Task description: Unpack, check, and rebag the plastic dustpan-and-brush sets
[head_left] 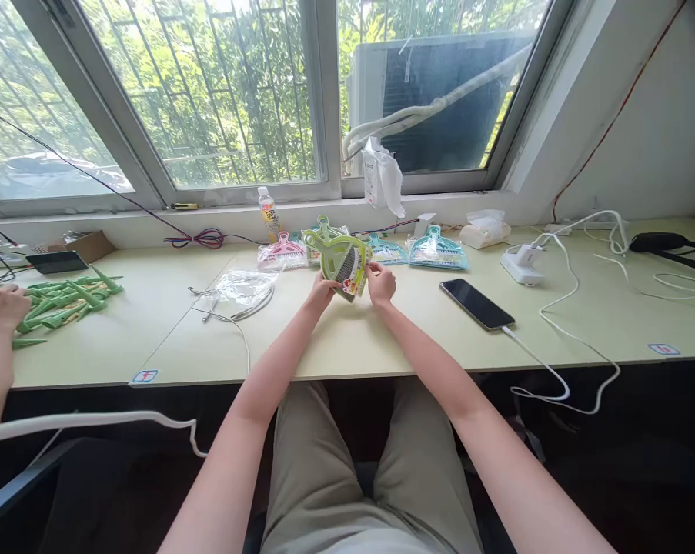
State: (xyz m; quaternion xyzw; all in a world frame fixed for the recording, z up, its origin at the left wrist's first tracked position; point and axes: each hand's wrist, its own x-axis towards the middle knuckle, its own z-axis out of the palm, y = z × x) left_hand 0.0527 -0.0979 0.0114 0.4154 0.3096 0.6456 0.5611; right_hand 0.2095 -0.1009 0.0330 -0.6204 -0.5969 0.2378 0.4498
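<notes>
Between my two hands, a green mini dustpan and brush set (340, 258) is held up above the table, tilted, with a printed label on its right side. My left hand (322, 292) is closed on its lower left edge. At the label's right edge, my right hand (382, 283) pinches the set with bent fingers. Behind it lie similar sets in clear wrapping: a pink one (283, 252) to the left, a blue one (387, 250) and a teal one (438, 250) to the right. Part of another set is hidden behind the green one.
A phone (477, 303) on a white cable lies to the right, near a white charger (522, 265). Left are a clear plastic bag (244, 286) with cables and green pieces (73, 302) beside another person's hand (1, 308). A bottle (268, 213) stands by the window.
</notes>
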